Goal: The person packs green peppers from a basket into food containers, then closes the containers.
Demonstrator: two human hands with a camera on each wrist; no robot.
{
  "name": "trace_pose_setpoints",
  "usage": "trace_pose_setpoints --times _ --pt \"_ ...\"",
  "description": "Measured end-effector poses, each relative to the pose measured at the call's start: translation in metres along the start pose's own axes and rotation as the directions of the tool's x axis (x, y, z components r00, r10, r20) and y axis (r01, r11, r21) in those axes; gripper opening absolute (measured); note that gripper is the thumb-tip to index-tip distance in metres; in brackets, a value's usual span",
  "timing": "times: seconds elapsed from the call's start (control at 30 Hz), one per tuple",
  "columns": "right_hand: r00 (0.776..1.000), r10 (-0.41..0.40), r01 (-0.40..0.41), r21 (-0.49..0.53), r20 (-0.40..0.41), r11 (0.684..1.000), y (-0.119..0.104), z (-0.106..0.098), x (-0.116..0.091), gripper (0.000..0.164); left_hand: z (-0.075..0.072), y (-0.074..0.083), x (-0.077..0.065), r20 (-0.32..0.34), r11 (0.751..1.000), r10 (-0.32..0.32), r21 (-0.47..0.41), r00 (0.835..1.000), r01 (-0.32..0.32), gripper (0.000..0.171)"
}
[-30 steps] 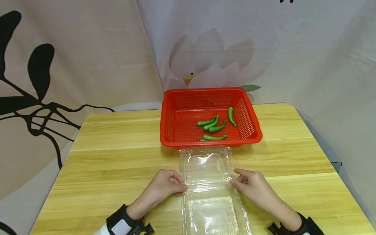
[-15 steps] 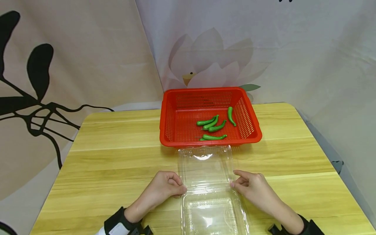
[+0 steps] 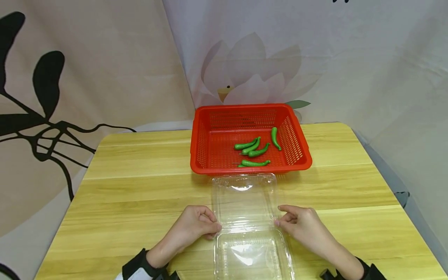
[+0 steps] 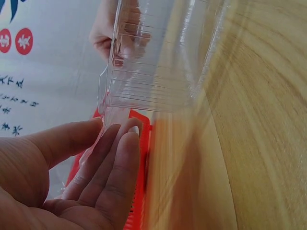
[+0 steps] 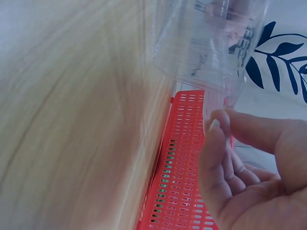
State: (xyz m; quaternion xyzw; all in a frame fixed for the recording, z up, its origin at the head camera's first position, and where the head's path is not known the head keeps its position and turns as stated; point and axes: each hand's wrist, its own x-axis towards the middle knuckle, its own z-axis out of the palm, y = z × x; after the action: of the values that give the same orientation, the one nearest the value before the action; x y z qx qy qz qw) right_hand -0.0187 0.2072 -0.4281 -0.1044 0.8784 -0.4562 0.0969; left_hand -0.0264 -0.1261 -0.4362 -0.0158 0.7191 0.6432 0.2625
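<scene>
Plastic container (image 3: 249,241) runs past head view's bottom.

Wooden table (image 3: 140,175); behind it, pale backdrop (image 3: 353,70), lotus print (image 3: 250,62).

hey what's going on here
A person is holding an open, clear plastic clamshell container over a wooden table. The left hand pinches one side edge near the fold, and the right hand pinches the opposite edge. Just beyond it sits a red plastic basket with several green chili peppers inside; none show in the container.
</scene>
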Motion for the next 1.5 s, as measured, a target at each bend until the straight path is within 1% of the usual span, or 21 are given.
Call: trace_pose_setpoints --times 0.13,0.27,0.47,0.6,0.8,1.07,1.23,1.5 --pt "1.0 0.006 -0.006 0.016 -0.003 1.0 0.001 0.0 0.001 0.043 -0.001 0.0 0.0 -0.001 1.0 0.011 -0.024 1.0 -0.011 0.016" --pt "0.999 -0.028 0.029 0.03 -0.022 0.999 0.002 0.0 0.005 0.039 -0.002 0.0 0.001 -0.012 0.999 0.02 -0.04 1.0 -0.021 0.018" --pt "0.997 -0.037 0.039 0.033 -0.072 0.999 -0.001 0.0 0.014 0.033 -0.004 -0.001 0.006 -0.038 0.998 0.0 -0.058 0.999 -0.002 0.019" --pt "0.993 -0.066 0.068 0.013 -0.099 0.998 -0.001 0.001 0.022 0.03 -0.006 -0.002 0.008 -0.052 0.998 -0.008 -0.062 0.999 0.005 0.019" --pt "0.991 -0.074 0.075 0.007 -0.111 0.997 -0.001 0.003 0.031 0.029 -0.008 -0.004 0.011 -0.063 0.997 -0.006 -0.073 0.998 0.001 0.019" --pt "0.989 -0.081 0.083 0.011 -0.124 0.996 0.003 0.009 0.043 0.028 -0.01 -0.006 0.015 -0.096 0.999 0.005 -0.053 0.995 -0.01 0.018" --pt "0.986 -0.082 0.083 -0.003 -0.143 0.997 0.002 0.011 0.049 0.026 -0.011 -0.006 0.016 -0.097 0.998 0.01 -0.061 0.995 -0.016 0.02" --pt "0.975 -0.132 0.131 -0.016 -0.176 0.991 -0.001 0.017 0.056 0.027 -0.012 -0.006 0.015 -0.105 0.998 -0.001 -0.058 0.994 -0.006 0.022"
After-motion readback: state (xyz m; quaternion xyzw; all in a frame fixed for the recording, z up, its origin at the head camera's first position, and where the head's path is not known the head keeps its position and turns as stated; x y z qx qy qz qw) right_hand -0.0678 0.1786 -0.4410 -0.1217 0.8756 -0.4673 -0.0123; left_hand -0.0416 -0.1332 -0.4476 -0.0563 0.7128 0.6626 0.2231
